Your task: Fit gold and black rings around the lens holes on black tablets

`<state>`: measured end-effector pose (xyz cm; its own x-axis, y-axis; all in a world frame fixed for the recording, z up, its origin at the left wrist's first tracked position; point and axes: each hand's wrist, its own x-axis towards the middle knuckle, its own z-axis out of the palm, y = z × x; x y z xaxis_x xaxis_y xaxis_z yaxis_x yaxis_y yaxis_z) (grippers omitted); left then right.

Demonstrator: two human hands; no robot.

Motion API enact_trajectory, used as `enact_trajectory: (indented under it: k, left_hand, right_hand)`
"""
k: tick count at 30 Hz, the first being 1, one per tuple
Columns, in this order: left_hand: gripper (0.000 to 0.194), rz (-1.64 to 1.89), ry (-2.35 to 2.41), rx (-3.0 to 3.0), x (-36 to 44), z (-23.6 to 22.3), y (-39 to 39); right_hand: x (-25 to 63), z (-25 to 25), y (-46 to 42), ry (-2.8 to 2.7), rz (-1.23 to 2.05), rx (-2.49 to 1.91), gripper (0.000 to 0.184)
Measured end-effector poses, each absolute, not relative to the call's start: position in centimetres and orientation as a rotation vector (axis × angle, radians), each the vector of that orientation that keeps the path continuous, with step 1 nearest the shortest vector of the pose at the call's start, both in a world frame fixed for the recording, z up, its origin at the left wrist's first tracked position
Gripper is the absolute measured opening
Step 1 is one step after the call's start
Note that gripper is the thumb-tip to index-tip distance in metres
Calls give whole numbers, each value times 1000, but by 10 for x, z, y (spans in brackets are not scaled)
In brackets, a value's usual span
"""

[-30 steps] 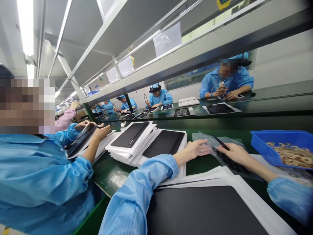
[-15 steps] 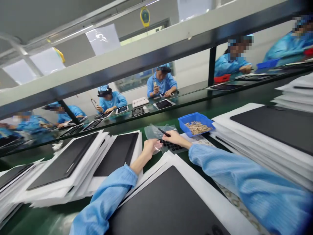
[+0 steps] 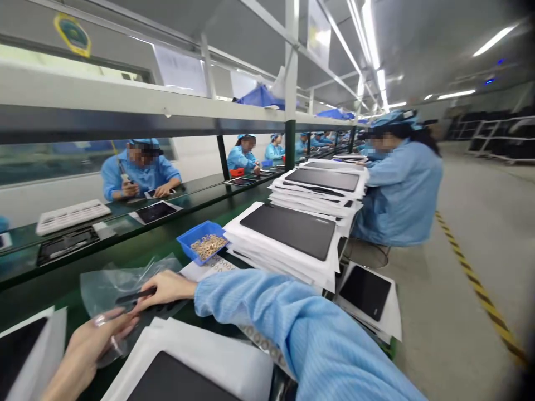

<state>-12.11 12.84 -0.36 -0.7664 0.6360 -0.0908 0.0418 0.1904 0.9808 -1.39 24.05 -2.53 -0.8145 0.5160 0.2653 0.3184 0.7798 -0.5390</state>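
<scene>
Right hand [image 3: 169, 289] grips a black stylus [image 3: 136, 296] — left hand [image 3: 90, 345] open over a clear plastic bag [image 3: 125, 284].
Past the blue tray [image 3: 201, 240]: black slabs on white sheets [image 3: 288, 231] stacked along the green bench [image 3: 246, 214] — then the grey aisle floor [image 3: 455, 278].

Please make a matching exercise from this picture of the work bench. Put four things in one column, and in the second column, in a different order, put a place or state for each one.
Things:
1. blue plastic tray
2. stack of black panels on white sheets
3. yellow and black floor stripe
4. right hand

Places or states:
A. touches a thin black rod above a clear plastic bag
B. lies on the grey floor
C. holds small tan rings
D. stands beside a seated co-worker

Right pairs: 1-C, 2-D, 3-B, 4-A.
</scene>
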Motion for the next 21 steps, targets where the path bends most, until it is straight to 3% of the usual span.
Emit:
enact_trajectory:
  k: [3, 21]
  left_hand:
    - [21, 1433, 1856, 566, -124, -9, 131]
    - [19, 1491, 1839, 608, -131, -24, 134]
  right_hand:
    - [-18, -30, 246, -2560, 647, -635, 27]
    - [-24, -33, 233, -2624, 371, -697, 27]
